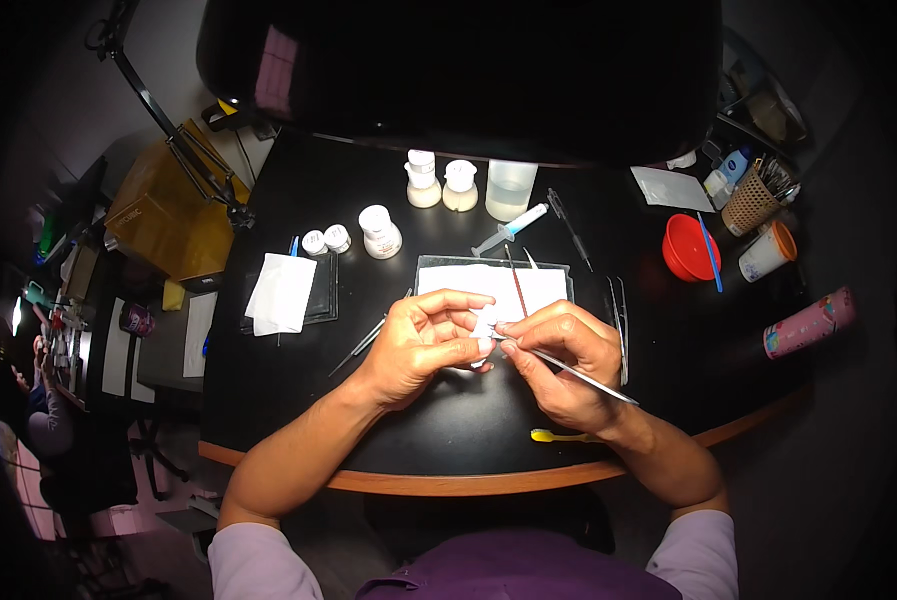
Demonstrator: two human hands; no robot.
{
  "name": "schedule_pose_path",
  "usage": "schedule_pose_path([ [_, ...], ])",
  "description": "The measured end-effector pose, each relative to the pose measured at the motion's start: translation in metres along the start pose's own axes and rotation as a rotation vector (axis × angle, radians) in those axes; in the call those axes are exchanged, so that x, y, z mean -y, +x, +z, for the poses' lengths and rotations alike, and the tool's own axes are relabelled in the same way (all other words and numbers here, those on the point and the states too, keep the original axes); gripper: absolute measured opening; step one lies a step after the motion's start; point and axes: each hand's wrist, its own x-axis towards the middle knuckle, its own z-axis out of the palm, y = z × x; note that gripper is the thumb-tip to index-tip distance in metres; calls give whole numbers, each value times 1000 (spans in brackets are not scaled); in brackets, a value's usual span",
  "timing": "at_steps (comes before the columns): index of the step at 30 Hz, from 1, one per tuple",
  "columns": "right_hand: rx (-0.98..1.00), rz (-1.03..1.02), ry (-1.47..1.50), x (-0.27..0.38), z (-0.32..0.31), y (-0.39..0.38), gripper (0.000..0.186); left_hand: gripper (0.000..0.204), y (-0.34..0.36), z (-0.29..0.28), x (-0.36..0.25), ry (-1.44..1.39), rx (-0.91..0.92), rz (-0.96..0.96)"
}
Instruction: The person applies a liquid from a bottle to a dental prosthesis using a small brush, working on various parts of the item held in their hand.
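Over the front middle of the black desk, my left hand [408, 345] pinches a small white piece [484, 326] between thumb and fingers; its exact kind is too small to make out. My right hand [573, 360] is closed round a slender silver-coloured instrument [596, 384]. The instrument's handle slants down to the right, while its working end meets or nearly meets the white piece. Beneath and behind both hands lies a white paper sheet [450, 280] on a dark-edged slab. A thin brush with a reddish handle [519, 288] rests across that sheet.
Behind stand white-capped bottles [379, 238], a translucent container [511, 192] and a syringe [509, 230]. Tweezers [623, 325] and a yellow-headed brush [560, 436] lie near my right arm. Rightward are a red bowl [680, 250] and pink tumbler [808, 322]. A large black panel [458, 80] hangs overhead.
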Motion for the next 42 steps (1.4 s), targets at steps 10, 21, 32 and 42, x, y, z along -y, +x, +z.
schedule_pose_path([
  [10, 79, -29, -22, 0, -4, 0, 18, 43, 0, -2, 1, 19, 7, 20],
  [21, 64, -44, -8, 0, -4, -1, 18, 45, -1, 1, -1, -32, 31, 20],
  [32, 71, -33, -27, 5, -5, 1, 19, 46, -2, 0, -3, -58, 25, -13],
  [42, 0, -85, -20, -2, -2, 0, 15, 47, -1, 0, -3, -66, 43, -11],
])
